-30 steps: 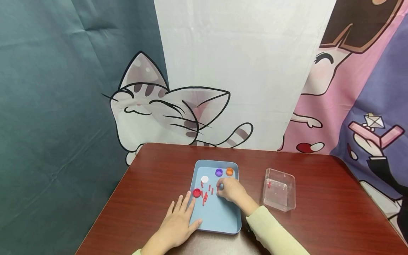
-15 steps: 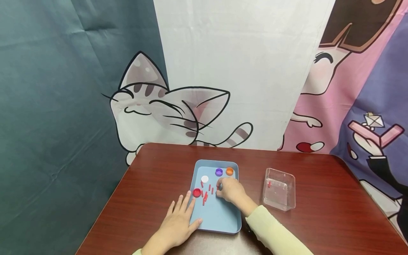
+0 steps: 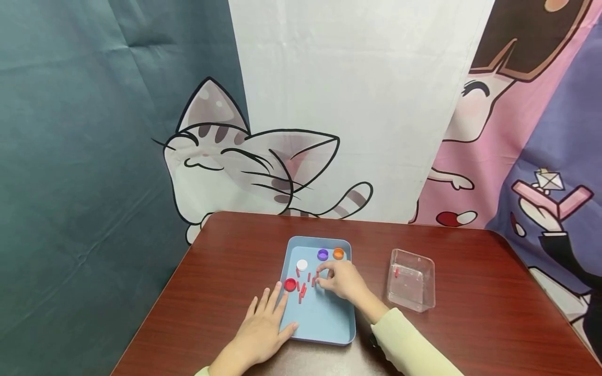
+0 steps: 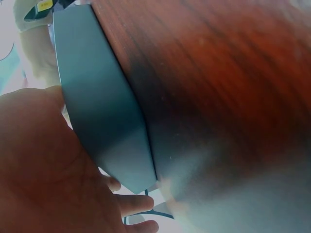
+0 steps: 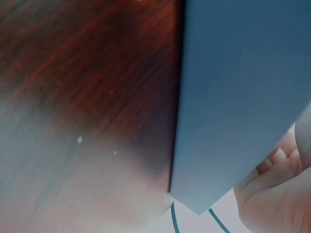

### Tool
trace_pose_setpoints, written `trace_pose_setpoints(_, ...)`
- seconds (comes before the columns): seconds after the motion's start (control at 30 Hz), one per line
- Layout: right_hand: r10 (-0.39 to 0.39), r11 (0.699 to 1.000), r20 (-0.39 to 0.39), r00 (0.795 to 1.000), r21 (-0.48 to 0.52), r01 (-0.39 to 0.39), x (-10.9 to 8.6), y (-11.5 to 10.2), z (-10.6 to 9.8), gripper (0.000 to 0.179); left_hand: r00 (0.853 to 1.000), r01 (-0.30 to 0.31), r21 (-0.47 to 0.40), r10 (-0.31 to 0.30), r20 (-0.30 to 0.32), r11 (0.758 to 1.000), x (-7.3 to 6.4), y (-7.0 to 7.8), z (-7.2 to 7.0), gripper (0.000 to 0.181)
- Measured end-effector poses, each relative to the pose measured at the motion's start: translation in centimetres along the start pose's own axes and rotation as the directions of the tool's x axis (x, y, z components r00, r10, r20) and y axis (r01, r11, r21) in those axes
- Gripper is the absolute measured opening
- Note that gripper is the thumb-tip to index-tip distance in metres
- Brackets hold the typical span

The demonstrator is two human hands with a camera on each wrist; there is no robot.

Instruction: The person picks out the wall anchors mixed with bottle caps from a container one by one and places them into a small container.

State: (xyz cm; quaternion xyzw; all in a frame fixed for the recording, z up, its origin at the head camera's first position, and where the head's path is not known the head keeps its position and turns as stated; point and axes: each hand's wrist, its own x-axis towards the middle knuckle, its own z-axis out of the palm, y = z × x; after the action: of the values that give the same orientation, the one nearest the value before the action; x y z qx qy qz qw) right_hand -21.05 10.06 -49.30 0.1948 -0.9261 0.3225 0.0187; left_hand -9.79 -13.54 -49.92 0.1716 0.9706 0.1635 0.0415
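Observation:
A blue tray [image 3: 324,318] lies on the table, with several short red sticks [image 3: 303,290] scattered over its middle. My right hand [image 3: 345,282] is over the tray's right side, thumb and index finger pinching one red stick [image 3: 317,274]. In the right wrist view, the curled fingers [image 5: 277,170] show behind the tray's wall, which hides what they hold. Fingers spread, my left hand [image 3: 261,329] rests against the tray's left rim. The left wrist view has its palm [image 4: 43,160] beside the tray's outer wall [image 4: 102,97].
Inside the tray are a red cap [image 3: 290,284], a white cap [image 3: 302,265], a purple cap [image 3: 322,255] and an orange cap [image 3: 338,254]. To the right stands a clear plastic box [image 3: 411,300] with a red stick [image 3: 396,272] in it. A printed curtain hangs behind the table.
My right hand has shifted slightly left with the red stick between its fingertips. The left hand stays in place at the tray's edge.

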Motion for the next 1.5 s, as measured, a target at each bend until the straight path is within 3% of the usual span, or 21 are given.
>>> trace_pose_setpoints(0.67, 0.050, 0.990, -0.086, 0.995, 0.135, -0.038, -2.4, 0.1, -3.4, 0.021, 1.000, 0.004, -0.003, -0.004, 0.004, 1.000, -0.2, 0.2, -0.2, 0.077)
trace_pose_setpoints(0.97, 0.082, 0.988, -0.148, 0.986, 0.145, -0.060, -3.8, 1.4, -5.2, 0.023, 1.000, 0.008, -0.003, -0.008, 0.013, 1.000, -0.2, 0.2, -0.2, 0.078)
trace_pose_setpoints(1.27, 0.157, 0.972, -0.155, 0.975, 0.201, -0.125, -5.4, 3.1, -7.6, 0.023, 1.000, 0.013, -0.001, -0.013, 0.019, 1.000, -0.2, 0.1, 0.0, 0.079)
trace_pose_setpoints(1.5, 0.154, 0.982, -0.228, 0.961, 0.147, -0.122, -6.8, 4.7, -9.5, 0.021, 1.000, 0.012, -0.002, -0.012, 0.023, 1.000, -0.2, 0.0, 0.0, 0.079)
